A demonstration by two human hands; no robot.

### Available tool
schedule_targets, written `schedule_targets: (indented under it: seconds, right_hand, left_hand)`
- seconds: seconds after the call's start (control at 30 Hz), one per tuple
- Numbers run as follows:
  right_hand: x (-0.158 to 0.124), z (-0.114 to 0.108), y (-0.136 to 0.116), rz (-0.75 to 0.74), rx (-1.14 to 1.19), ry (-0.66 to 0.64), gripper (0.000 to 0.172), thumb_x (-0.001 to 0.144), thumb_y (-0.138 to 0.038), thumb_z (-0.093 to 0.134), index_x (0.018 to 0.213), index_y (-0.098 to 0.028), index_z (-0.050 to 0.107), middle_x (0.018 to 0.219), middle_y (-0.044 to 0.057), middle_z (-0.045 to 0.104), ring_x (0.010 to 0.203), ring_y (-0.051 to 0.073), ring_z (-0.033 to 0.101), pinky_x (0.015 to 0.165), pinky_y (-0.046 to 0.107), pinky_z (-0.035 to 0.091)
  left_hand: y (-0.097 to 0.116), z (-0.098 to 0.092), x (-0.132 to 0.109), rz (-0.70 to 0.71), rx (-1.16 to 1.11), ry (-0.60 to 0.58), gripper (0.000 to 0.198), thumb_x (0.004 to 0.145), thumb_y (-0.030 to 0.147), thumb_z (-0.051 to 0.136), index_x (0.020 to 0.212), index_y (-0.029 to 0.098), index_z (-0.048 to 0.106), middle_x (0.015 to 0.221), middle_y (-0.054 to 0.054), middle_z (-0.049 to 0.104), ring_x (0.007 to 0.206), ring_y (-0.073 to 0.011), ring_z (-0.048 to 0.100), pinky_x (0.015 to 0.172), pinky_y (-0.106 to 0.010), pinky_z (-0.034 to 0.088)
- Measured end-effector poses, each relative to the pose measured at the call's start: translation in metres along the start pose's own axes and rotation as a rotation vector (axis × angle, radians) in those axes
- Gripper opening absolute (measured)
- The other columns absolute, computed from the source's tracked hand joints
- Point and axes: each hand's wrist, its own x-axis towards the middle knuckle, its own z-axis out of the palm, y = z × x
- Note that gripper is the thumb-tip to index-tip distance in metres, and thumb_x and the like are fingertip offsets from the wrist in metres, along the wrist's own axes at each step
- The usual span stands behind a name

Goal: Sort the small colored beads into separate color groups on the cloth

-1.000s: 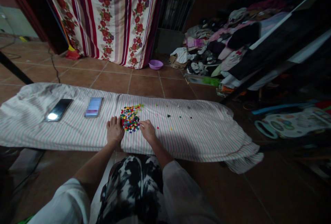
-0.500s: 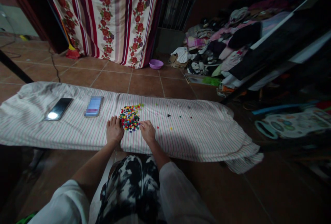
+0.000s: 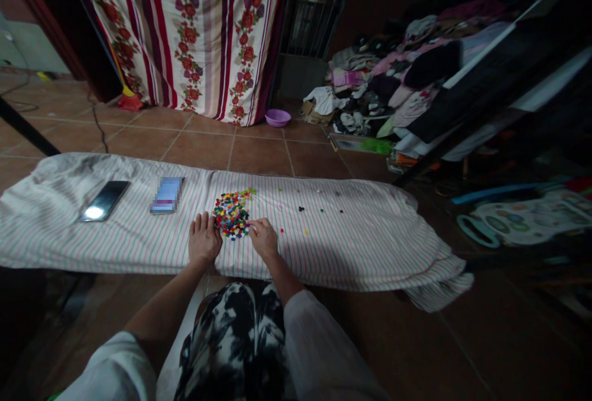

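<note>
A pile of small coloured beads (image 3: 232,213) lies on a striped cloth (image 3: 361,247) spread over the tiled floor (image 3: 259,153), a little left of the frame's centre. The left hand (image 3: 203,240) rests flat on the cloth, palm down, its fingers (image 3: 201,222) laid out straight and close together, their tips touching the pile's left edge; it holds nothing. The right hand (image 3: 263,237) sits just beside the pile's lower right edge, knuckles up, its fingers curled narrow with the tips drawn together at the beads; whether a bead is pinched between them cannot be told at this size.

A few loose beads (image 3: 301,208) are scattered on the cloth to the right of the pile, well apart from it. Left of the pile on the same cloth lie a phone with a lit, blurred screen (image 3: 167,194) and, further left, a dark phone (image 3: 104,200) catching a bright reflection. At the upper middle of the frame a flowered curtain (image 3: 208,31) hangs, with a purple bowl (image 3: 278,118) on the floor beside it. A heap of clothes (image 3: 393,80) fills the upper right.
</note>
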Motion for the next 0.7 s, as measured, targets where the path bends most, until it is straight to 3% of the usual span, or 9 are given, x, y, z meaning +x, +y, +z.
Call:
schedule_targets:
  seconds: [0.7]
  right_hand:
    - [0.0018,0.0028,0.0028,0.016,0.046,-0.005,0.021,0.089,-0.024,0.061,0.104,-0.03,0.075,0.101,0.0,0.066,0.085,0.013,0.062,0.08,0.022,0.047]
  left_hand:
    - [0.0025,-0.0015,-0.0006,-0.026,-0.028,0.008,0.046,0.091,0.025,0.036,0.129,0.011,0.057,0.146,-0.017,0.05,0.141,-0.0319,0.038,0.116,-0.049,0.029]
